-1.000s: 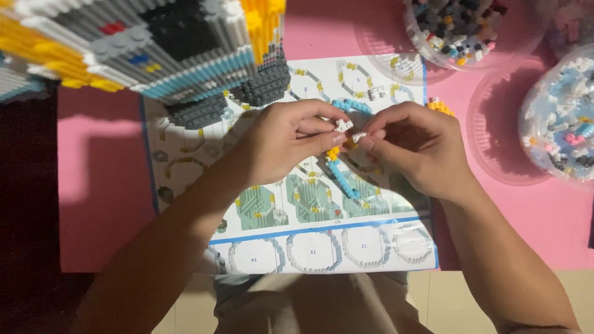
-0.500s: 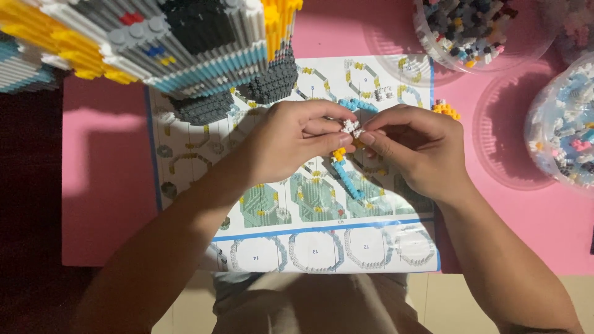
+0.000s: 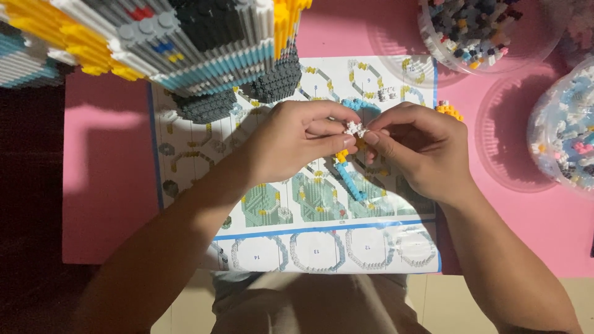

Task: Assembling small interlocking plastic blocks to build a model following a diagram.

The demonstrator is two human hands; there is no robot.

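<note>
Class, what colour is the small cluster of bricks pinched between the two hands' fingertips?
White: the small brick cluster, seen from the head camera.

Tiny white piece (image 3: 356, 128) mostly hidden between fingertips (image 3: 372, 138); shape perhaps indiscernible.

A white, blue-edged instruction sheet (image 3: 185, 154) lies flat, seemingly on pink table (image 3: 105, 185).

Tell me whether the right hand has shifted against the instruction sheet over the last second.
No: the right hand still meets the left hand over the instruction sheet.
</note>
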